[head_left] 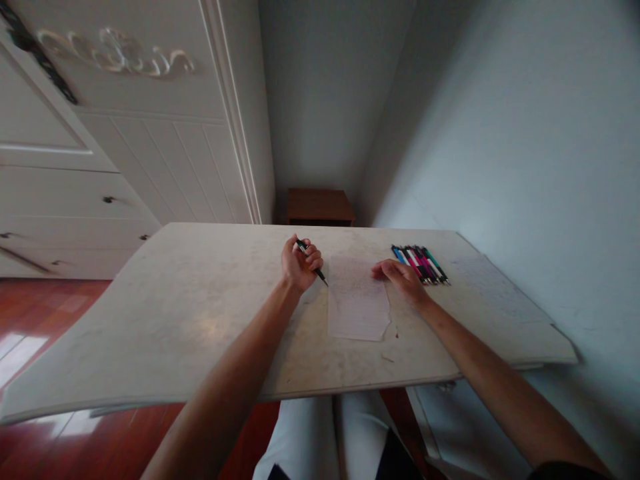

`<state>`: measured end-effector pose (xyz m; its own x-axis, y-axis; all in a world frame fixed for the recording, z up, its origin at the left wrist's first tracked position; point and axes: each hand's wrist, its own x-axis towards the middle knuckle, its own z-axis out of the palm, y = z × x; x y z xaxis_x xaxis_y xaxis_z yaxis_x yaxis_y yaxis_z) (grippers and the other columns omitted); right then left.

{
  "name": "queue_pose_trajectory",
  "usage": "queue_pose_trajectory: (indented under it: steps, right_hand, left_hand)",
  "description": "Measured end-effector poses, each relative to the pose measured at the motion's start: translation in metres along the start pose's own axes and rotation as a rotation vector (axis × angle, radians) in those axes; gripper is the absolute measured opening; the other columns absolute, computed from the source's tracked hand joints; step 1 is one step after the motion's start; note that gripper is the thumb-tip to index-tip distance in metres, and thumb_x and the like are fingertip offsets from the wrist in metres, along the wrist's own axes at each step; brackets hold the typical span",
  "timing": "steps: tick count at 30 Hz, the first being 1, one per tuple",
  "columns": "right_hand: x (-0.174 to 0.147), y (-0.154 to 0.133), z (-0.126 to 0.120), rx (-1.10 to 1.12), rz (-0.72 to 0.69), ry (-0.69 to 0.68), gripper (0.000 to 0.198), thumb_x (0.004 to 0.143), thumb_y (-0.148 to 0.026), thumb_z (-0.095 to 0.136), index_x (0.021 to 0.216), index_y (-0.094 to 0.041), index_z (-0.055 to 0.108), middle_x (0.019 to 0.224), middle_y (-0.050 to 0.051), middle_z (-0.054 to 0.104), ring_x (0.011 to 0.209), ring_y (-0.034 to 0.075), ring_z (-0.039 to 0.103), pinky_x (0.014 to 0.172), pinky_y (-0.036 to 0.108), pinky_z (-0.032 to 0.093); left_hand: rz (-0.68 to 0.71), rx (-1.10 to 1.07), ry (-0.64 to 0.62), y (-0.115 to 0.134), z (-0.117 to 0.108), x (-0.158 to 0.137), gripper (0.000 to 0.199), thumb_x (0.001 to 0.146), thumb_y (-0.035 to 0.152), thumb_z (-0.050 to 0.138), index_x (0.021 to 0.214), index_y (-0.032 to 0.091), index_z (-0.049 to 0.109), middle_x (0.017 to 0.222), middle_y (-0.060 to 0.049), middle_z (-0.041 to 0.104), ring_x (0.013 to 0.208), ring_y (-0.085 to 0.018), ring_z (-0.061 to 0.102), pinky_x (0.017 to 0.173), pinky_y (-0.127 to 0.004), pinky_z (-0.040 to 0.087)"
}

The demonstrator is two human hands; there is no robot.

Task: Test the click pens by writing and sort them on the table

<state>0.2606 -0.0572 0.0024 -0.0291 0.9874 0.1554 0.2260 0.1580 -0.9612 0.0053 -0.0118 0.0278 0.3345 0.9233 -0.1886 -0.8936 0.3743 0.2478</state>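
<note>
The pen (320,274) is in the left hand (299,262), whose fingers curl closed around it, the tip slanting down to the left edge of a sheet of paper (357,307) on the table (200,287). The right hand (403,279) lies over the paper's right edge, fingers loosely extended, gripping nothing visible; whether it presses the sheet I cannot tell. Just beyond it is a row of pens (421,263).

white paneled cabinet (170,147) with dark knobs (108,199), brown wooden stand (320,205), glossy reddish floor (55,307), pale wall (525,147) at right
</note>
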Motion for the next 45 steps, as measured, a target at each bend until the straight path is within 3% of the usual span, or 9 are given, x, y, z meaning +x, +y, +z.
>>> queue_pose_trajectory:
  steps: [6,13,20,25,38,45]
  right_hand:
    - [0.001,-0.002,0.001,-0.018,-0.03,-0.019,0.051,0.074,-0.069,0.063,0.081,-0.019,0.069,0.081,0.007,0.07,0.076,0.02,0.069,0.078,0.037,0.057]
    - [0.001,0.002,0.0,-0.057,-0.079,-0.079,0.049,0.079,-0.066,0.06,0.083,-0.018,0.069,0.081,0.007,0.07,0.08,0.02,0.068,0.08,0.036,0.057]
    - [0.003,0.004,0.002,-0.007,-0.089,-0.139,0.046,0.08,-0.063,0.061,0.083,-0.017,0.068,0.082,0.005,0.069,0.078,0.017,0.067,0.077,0.031,0.056]
    - [0.005,0.006,0.001,-0.062,-0.147,-0.159,0.046,0.084,-0.062,0.057,0.084,-0.018,0.068,0.08,0.005,0.069,0.078,0.018,0.067,0.077,0.031,0.055]
    - [0.006,0.003,-0.001,-0.185,-0.245,-0.197,0.045,0.09,-0.059,0.049,0.087,-0.019,0.068,0.081,0.006,0.07,0.079,0.019,0.065,0.077,0.033,0.051]
    - [0.004,-0.003,0.0,-0.189,-0.263,-0.194,0.044,0.092,-0.058,0.047,0.087,-0.018,0.067,0.081,0.006,0.069,0.079,0.019,0.065,0.078,0.032,0.05]
  left_hand:
    - [0.018,0.036,-0.014,0.0,0.0,0.002,0.039,0.095,0.038,0.039,0.065,0.016,0.05,0.051,0.005,0.034,0.037,-0.005,0.031,0.034,-0.016,0.02]
    - [0.014,0.035,-0.056,-0.006,0.006,-0.002,0.036,0.092,0.038,0.043,0.065,0.016,0.052,0.053,0.001,0.04,0.041,-0.008,0.037,0.038,-0.018,0.03]
    - [-0.027,0.128,-0.147,-0.014,0.013,-0.015,0.033,0.087,0.029,0.042,0.057,0.016,0.048,0.051,0.004,0.03,0.038,-0.007,0.026,0.035,-0.019,0.02]
    - [-0.058,0.137,-0.174,-0.02,0.017,-0.021,0.031,0.086,0.03,0.042,0.061,0.015,0.053,0.055,0.001,0.036,0.042,-0.009,0.035,0.039,-0.02,0.029]
    - [-0.15,0.181,-0.143,-0.027,0.018,-0.024,0.023,0.084,0.024,0.045,0.065,0.015,0.055,0.056,0.001,0.037,0.041,-0.009,0.034,0.038,-0.021,0.028]
    - [-0.188,0.245,-0.249,-0.031,0.022,-0.029,0.032,0.091,0.034,0.043,0.076,0.013,0.061,0.061,-0.002,0.045,0.048,-0.012,0.043,0.045,-0.024,0.035]
